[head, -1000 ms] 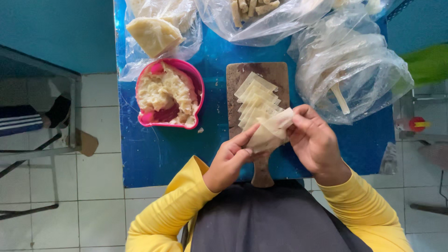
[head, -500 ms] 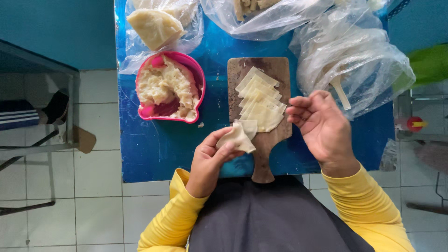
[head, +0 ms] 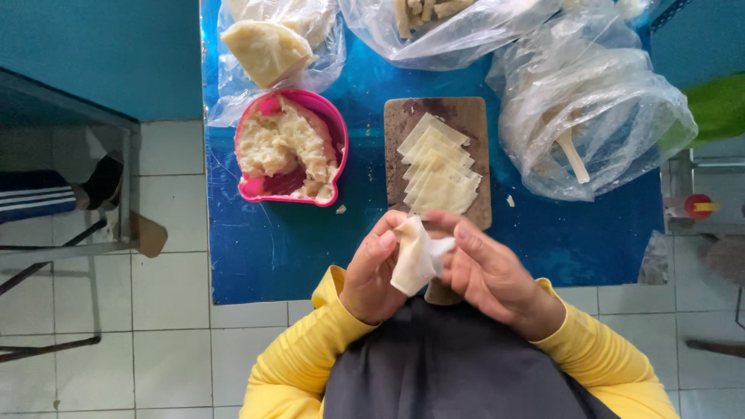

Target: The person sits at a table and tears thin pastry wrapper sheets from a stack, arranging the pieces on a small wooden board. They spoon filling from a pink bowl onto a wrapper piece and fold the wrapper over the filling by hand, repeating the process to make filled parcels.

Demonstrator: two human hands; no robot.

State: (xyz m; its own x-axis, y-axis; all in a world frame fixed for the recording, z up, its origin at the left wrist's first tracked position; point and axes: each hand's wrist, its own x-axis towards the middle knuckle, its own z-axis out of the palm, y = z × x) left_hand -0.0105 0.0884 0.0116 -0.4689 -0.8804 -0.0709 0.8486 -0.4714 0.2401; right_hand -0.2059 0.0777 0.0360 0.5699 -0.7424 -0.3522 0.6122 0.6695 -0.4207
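You are sitting at a blue table (head: 279, 256) that is carrying, from biggest down, a bulging clear bag (head: 597, 116) at your right, two more plastic bags (head: 458, 31) across the far edge, a pink bowl (head: 335, 132) of pale lumpy filling at your left, and a wooden board (head: 472, 116) in the middle bearing a fanned stack of square wrappers (head: 438, 174). Smallest of all is the single wrapper (head: 415, 260) you are holding over the near end of the board, just above your lap. Your left hand (head: 372, 275) is pinching its left side between thumb and fingers; your right hand (head: 485, 268) is closing on its upper right corner with thumb and forefinger. The sheet is looking thin, limp and very light, already folding under its own weight, so it is likely tearing easily; taking it by edges and corners with light pressure seems wisest. The table's near edge is running just beneath your wrists. Bare blue surface is lying open between bowl and board and in front of the bowl.
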